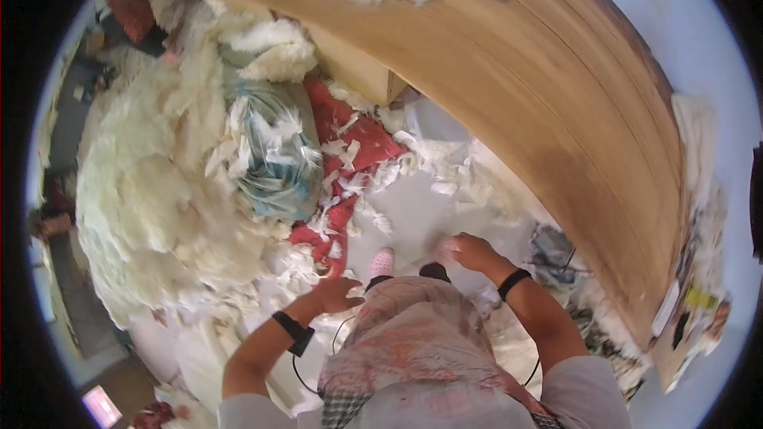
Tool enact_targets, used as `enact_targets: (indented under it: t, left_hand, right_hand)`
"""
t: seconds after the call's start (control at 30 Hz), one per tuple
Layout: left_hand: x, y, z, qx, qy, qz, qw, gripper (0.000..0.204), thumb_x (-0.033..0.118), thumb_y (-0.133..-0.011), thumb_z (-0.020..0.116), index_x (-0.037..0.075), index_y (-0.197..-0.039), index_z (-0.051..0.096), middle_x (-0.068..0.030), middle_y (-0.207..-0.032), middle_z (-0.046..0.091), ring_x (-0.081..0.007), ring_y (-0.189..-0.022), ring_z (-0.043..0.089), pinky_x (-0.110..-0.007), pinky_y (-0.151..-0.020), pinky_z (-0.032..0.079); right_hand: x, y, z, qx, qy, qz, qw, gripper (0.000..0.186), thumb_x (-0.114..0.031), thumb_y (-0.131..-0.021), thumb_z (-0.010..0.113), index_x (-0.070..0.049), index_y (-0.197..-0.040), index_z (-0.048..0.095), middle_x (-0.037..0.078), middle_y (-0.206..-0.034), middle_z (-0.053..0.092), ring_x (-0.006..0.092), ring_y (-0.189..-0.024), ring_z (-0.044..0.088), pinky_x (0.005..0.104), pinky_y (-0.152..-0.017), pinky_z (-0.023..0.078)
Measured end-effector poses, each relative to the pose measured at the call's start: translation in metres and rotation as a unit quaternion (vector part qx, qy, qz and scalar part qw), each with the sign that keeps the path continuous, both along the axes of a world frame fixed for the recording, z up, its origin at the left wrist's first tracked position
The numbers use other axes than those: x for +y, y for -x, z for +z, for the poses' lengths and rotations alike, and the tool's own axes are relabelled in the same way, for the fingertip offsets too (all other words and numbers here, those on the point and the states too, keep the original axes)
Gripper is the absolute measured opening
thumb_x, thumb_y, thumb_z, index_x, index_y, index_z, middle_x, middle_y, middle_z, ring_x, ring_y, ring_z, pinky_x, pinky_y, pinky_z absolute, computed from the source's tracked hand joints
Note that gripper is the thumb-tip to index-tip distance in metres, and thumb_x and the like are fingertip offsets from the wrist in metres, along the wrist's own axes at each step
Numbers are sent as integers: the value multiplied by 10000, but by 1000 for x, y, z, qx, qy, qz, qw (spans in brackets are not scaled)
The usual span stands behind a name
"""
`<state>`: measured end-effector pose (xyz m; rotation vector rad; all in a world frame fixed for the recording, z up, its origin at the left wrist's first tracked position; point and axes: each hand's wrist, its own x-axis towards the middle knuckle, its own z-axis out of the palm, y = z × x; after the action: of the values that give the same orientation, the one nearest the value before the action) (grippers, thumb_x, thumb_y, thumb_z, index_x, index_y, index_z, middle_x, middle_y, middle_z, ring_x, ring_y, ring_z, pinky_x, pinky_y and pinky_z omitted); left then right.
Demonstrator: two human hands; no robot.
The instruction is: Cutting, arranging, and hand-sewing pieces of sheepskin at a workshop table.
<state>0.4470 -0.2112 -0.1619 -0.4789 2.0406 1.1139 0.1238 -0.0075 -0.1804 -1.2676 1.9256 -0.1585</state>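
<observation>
My left hand [337,295] hangs in the air beside my stained apron [421,326], its fingers apart and nothing in them. On the other side, my right hand [470,252] is held out over the floor near my feet. Its fingers look stretched out, though their tips blur, and I see nothing held. Nearest the left hand lie loose white tufts of fleece or fibre [298,266] and a red cloth [324,242]. One pink dotted slipper [382,261] shows between my hands; the other foot is blurred beside the right hand.
A huge heap of cream fleecy fibre [159,191] fills the left. Against it leans a blue-green sack [278,159] strewn with tufts. A large wooden board or tabletop [524,71] curves across the upper right. Crumpled grey plastic [551,250] lies by its lower edge.
</observation>
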Motion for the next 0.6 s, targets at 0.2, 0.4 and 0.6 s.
enact_targets:
  t: [0.2, 0.4, 0.6]
  left_hand:
    - [97, -5, -138, 38, -29, 160, 986, 632, 420, -799, 601, 46, -1295, 487, -202, -1304, 495, -371, -1219, 452, -409, -1029, 360]
    - [142, 22, -181, 46, 30, 181, 982, 479, 343, -775, 606, 80, -1173, 565, -174, -1271, 511, -326, -1205, 451, -483, -993, 351]
    - [204, -13, -220, 45, -26, 384, 922, 544, 383, -807, 607, 53, -1225, 493, -187, -1299, 474, -321, -1187, 466, -477, -1013, 319]
  right_hand:
    - [-62, 52, -124, -39, -24, 85, 995, 212, -237, -824, 578, -98, -975, 632, 162, -1025, 617, 344, -985, 577, 416, -833, 475]
    - [-112, 119, -294, -129, -75, -142, 979, 291, -267, -853, 615, -55, -1052, 612, 43, -916, 637, 184, -775, 624, 310, -684, 511]
    - [-186, 130, -457, -363, -52, -513, 776, 273, -218, -837, 638, -141, -1087, 558, 20, -925, 536, 179, -828, 548, 292, -710, 493]
